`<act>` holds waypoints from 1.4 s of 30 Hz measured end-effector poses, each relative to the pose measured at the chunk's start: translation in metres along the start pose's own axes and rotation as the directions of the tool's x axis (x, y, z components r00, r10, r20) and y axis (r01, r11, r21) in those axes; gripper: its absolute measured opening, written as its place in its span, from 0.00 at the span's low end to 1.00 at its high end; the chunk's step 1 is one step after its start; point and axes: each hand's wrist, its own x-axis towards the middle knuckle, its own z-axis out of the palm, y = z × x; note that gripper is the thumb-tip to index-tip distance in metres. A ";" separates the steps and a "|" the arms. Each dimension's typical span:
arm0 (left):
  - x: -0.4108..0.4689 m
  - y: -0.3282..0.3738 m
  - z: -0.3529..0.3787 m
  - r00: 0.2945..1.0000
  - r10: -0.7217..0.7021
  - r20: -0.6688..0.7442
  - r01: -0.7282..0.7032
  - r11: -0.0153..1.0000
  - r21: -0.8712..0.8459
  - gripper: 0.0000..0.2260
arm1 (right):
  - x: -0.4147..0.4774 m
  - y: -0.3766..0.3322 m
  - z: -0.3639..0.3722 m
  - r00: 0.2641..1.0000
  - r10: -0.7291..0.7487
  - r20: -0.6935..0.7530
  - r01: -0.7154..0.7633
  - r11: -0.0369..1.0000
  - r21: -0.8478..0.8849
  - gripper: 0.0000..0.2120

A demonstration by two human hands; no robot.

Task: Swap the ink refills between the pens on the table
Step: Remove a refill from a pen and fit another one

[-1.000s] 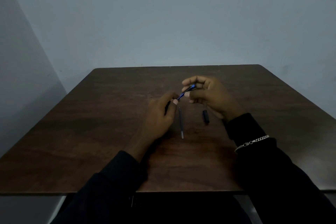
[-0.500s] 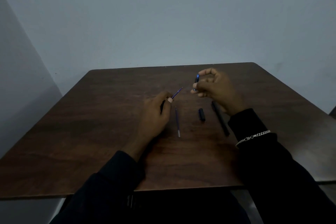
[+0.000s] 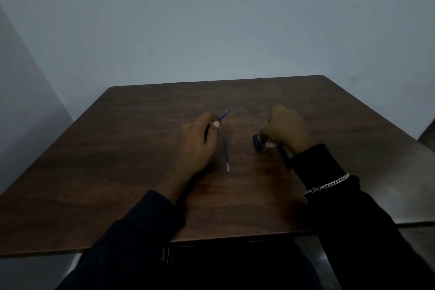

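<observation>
My left hand [image 3: 199, 141] rests on the dark wooden table [image 3: 131, 172] and grips a pen body with its blue ink refill [image 3: 225, 114] sticking out toward the far right. A second loose refill [image 3: 226, 152] lies on the table just right of that hand. My right hand [image 3: 286, 128] is down at the table, fingers closed on a small blue pen piece [image 3: 263, 144] beside a short dark cap piece [image 3: 257, 142]. A dark pen barrel [image 3: 284, 153] lies partly under my right wrist.
The table stands against a plain pale wall. Its front edge runs just before my dark sleeves; a silver chain bracelet [image 3: 328, 185] is on my right wrist. A dark object shows at the far right edge [image 3: 427, 134].
My right hand pulled the blue tip piece off the pen, lifted it, then dropped to the table beside the short cap piece. My left hand stayed put with the exposed refill.
</observation>
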 end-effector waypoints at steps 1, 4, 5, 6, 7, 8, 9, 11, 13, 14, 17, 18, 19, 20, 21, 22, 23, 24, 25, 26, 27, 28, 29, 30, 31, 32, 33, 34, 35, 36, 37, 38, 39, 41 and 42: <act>0.000 0.001 -0.001 1.000 -0.001 0.002 0.001 1.000 0.001 0.08 | -0.001 -0.001 0.002 1.000 0.008 -0.002 -0.008 1.000 -0.021 0.04; -0.001 0.001 -0.001 1.000 -0.001 0.003 0.001 1.000 0.004 0.08 | -0.001 -0.003 0.003 1.000 0.013 -0.012 -0.014 0.996 -0.088 0.05; -0.001 0.001 -0.001 1.000 -0.001 0.004 0.001 1.000 0.004 0.08 | -0.001 -0.003 0.003 1.000 0.018 -0.011 -0.019 0.994 -0.103 0.05; 0.000 0.001 -0.001 1.000 -0.002 0.007 0.002 1.000 0.004 0.08 | -0.002 -0.003 0.003 1.000 0.021 -0.009 -0.022 0.993 -0.115 0.05; 0.000 0.001 -0.001 1.000 -0.002 0.009 0.002 1.000 0.006 0.08 | -0.002 -0.003 0.003 1.000 0.021 -0.009 -0.022 0.992 -0.127 0.06; 0.000 0.001 -0.001 1.000 -0.001 0.010 0.001 1.000 0.009 0.08 | -0.002 -0.004 0.003 1.000 0.017 -0.009 -0.018 0.990 -0.137 0.07; 0.000 0.000 -0.001 1.000 0.000 0.010 0.000 1.000 0.013 0.07 | -0.003 -0.004 0.003 1.000 0.016 -0.007 -0.017 0.990 -0.141 0.08; 0.000 0.000 -0.001 1.000 0.002 0.011 -0.003 1.000 0.019 0.07 | -0.004 -0.005 0.004 1.000 0.029 0.005 -0.028 0.991 -0.132 0.09; 0.000 0.000 -0.001 1.000 0.004 0.010 -0.004 1.000 0.017 0.08 | -0.005 -0.005 0.005 0.999 0.037 0.015 -0.035 0.990 -0.139 0.08; 0.000 0.000 0.000 1.000 0.005 0.006 -0.006 1.000 0.012 0.08 | -0.005 -0.006 0.005 0.999 0.036 0.017 -0.033 0.989 -0.142 0.08; -0.001 0.000 0.000 1.000 0.014 -0.001 -0.014 1.000 0.012 0.08 | -0.006 -0.005 0.006 0.999 0.029 0.018 -0.026 0.990 -0.142 0.12; -0.001 0.000 -0.001 1.000 0.013 -0.001 -0.013 1.000 0.014 0.08 | -0.006 -0.006 0.006 0.999 0.036 0.020 -0.032 0.989 -0.142 0.13; -0.001 0.000 -0.001 1.000 0.011 0.000 -0.011 1.000 0.011 0.08 | -0.006 -0.005 0.006 0.999 0.039 0.017 -0.036 0.989 -0.142 0.14; -0.001 -0.001 0.000 1.000 0.006 0.003 -0.006 1.000 0.006 0.08 | -0.006 -0.005 0.006 0.999 0.037 0.011 -0.035 0.989 -0.144 0.14; -0.001 -0.001 0.000 1.000 0.002 0.007 -0.002 1.000 0.006 0.08 | -0.005 -0.005 0.006 0.999 0.032 0.008 -0.030 0.989 -0.145 0.14; -0.001 -0.001 0.000 1.000 0.000 0.009 0.000 1.000 0.008 0.08 | -0.006 -0.005 0.005 0.999 0.030 0.012 -0.028 0.988 -0.149 0.15; -0.001 -0.001 0.000 1.000 0.000 0.011 -0.001 1.000 0.009 0.08 | -0.006 -0.005 0.005 0.999 0.032 0.019 -0.029 0.987 -0.156 0.16; -0.002 -0.001 0.000 1.000 0.000 0.013 0.000 1.000 0.006 0.08 | -0.006 -0.005 0.005 0.999 0.032 0.021 -0.028 0.986 -0.163 0.16; -0.002 -0.001 0.000 1.000 -0.002 0.016 0.002 1.000 0.000 0.08 | -0.007 -0.005 0.005 0.999 0.031 0.020 -0.027 0.986 -0.165 0.16; -0.002 -0.001 0.000 1.000 -0.003 0.019 0.003 1.000 -0.005 0.08 | -0.007 -0.005 0.004 0.999 0.028 0.020 -0.024 0.987 -0.156 0.15; -0.002 -0.002 0.000 1.000 -0.003 0.022 0.003 1.000 -0.008 0.08 | -0.007 -0.006 0.003 0.999 0.027 0.025 -0.023 0.990 -0.139 0.14; -0.002 -0.002 0.000 1.000 -0.001 0.024 0.001 1.000 -0.009 0.08 | -0.008 -0.006 0.002 0.999 0.029 0.033 -0.025 0.993 -0.113 0.12; -0.002 -0.002 0.000 1.000 0.000 0.023 0.001 1.000 -0.010 0.08 | -0.008 -0.005 0.001 0.998 0.038 0.043 -0.035 0.996 -0.079 0.10; -0.001 -0.002 0.000 1.000 -0.003 0.021 0.003 1.000 -0.011 0.08 | -0.008 -0.005 0.000 0.997 0.053 0.050 -0.051 0.998 -0.039 0.08; -0.001 -0.002 0.000 1.000 -0.008 0.019 0.008 1.000 -0.013 0.08 | -0.009 -0.003 0.000 0.997 0.060 0.042 -0.060 0.998 -0.002 0.07; -0.001 -0.002 0.000 1.000 -0.013 0.020 0.013 1.000 -0.016 0.08 | -0.009 -0.002 0.000 0.999 0.049 0.013 -0.049 0.998 0.026 0.08; -0.001 -0.002 0.000 1.000 -0.017 0.023 0.018 1.000 -0.020 0.09 | -0.008 -0.001 0.000 0.999 0.012 -0.045 -0.010 0.999 0.044 0.09; -0.001 -0.001 0.000 0.999 -0.020 0.025 0.021 0.999 -0.027 0.09 | -0.007 0.000 0.000 0.992 -0.047 -0.116 0.054 0.997 0.056 0.10; -0.001 -0.001 0.000 1.000 -0.020 0.024 0.020 0.999 -0.035 0.09 | -0.007 0.000 0.001 0.976 -0.120 -0.179 0.135 0.988 0.074 0.11; -0.001 -0.001 0.001 1.000 -0.019 0.020 0.019 0.999 -0.044 0.09 | -0.008 -0.001 0.001 0.957 -0.185 -0.222 0.214 0.970 0.115 0.11; -0.001 -0.001 0.001 1.000 -0.020 0.014 0.021 0.998 -0.053 0.09 | -0.011 -0.004 0.000 0.945 -0.228 -0.236 0.276 0.941 0.196 0.10; -0.001 -0.001 0.001 1.000 -0.025 0.006 0.025 0.998 -0.064 0.09 | -0.013 -0.008 0.000 0.940 -0.260 -0.222 0.320 0.900 0.298 0.09; -0.001 -0.002 0.001 0.999 -0.033 -0.003 0.033 0.996 -0.079 0.09 | -0.014 -0.011 0.000 0.938 -0.291 -0.188 0.344 0.852 0.394 0.07; 0.000 -0.002 0.001 0.998 -0.048 -0.030 0.045 0.993 -0.113 0.10 | -0.015 -0.020 0.003 0.922 -0.367 -0.121 0.376 0.781 0.498 0.04; 0.000 -0.003 0.001 0.998 -0.051 -0.043 0.045 0.991 -0.124 0.10 | -0.016 -0.024 0.006 0.910 -0.402 -0.106 0.395 0.759 0.518 0.04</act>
